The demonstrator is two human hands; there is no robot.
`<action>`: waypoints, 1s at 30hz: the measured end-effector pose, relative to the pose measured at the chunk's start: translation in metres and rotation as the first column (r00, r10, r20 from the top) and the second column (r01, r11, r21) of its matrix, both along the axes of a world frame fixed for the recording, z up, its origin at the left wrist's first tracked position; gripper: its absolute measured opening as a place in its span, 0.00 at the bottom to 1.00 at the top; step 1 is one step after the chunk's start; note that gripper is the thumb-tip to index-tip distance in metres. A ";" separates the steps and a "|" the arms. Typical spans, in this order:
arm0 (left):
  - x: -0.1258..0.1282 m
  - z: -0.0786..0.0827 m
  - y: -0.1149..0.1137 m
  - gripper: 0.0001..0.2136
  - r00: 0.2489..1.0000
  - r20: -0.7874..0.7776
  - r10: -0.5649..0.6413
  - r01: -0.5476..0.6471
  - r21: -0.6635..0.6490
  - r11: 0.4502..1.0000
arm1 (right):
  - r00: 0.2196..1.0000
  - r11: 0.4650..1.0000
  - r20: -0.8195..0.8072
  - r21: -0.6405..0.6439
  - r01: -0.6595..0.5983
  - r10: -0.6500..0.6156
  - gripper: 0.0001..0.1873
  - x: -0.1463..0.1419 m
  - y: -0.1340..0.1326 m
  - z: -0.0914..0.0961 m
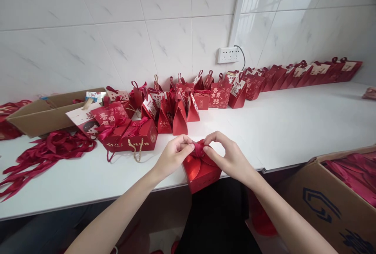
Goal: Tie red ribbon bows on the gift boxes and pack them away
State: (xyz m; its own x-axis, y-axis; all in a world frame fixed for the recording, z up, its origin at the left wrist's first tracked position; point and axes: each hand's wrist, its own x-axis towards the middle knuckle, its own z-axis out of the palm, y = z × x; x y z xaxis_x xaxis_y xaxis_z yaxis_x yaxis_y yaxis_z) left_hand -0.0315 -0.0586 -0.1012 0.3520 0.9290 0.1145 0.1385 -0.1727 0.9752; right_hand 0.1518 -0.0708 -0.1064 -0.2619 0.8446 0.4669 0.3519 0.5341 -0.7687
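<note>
A shiny red gift box (pixel 202 173) sits at the front edge of the white table, partly overhanging it. Dark red ribbon (pixel 199 150) is gathered in a bow or knot on its top. My left hand (pixel 179 152) pinches the ribbon from the left side, thumb against fingers. From the right, my right hand (pixel 226 154) has thumb and forefinger closed on the ribbon's other side. The exact ribbon ends between the fingertips are too small to make out.
Several red gift boxes (pixel 179 117) stand behind my hands, with more along the wall. Loose ribbons (pixel 55 148) lie at left near an open cardboard box (pixel 32 118). Another cardboard box (pixel 311 203) of red items is at right. A power strip (pixel 228 55) is on the wall.
</note>
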 end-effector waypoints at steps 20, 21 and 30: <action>0.001 0.001 -0.016 0.08 0.990 -0.123 0.076 -0.066 0.081 0.995 | 0.964 0.929 0.175 0.346 0.132 -0.202 0.06 0.002 -0.008 -0.006; 0.001 0.001 -0.016 0.08 0.989 -0.124 0.083 -0.075 0.073 0.995 | 0.964 0.920 0.168 0.370 0.133 -0.207 0.05 0.002 -0.009 -0.007; -0.003 0.002 -0.015 0.06 0.979 -0.165 0.118 -0.082 0.210 0.974 | 0.980 0.956 0.158 0.283 0.072 -0.121 0.07 0.009 -0.006 -0.005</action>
State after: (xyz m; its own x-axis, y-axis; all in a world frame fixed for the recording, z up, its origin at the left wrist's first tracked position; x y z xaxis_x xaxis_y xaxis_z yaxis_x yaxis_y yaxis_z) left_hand -0.0349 -0.0738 -0.0988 0.2896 0.9247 0.2473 0.3313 -0.3392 0.8804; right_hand 0.1606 -0.0773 -0.1110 -0.2820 0.7152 0.6395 0.5257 0.6728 -0.5205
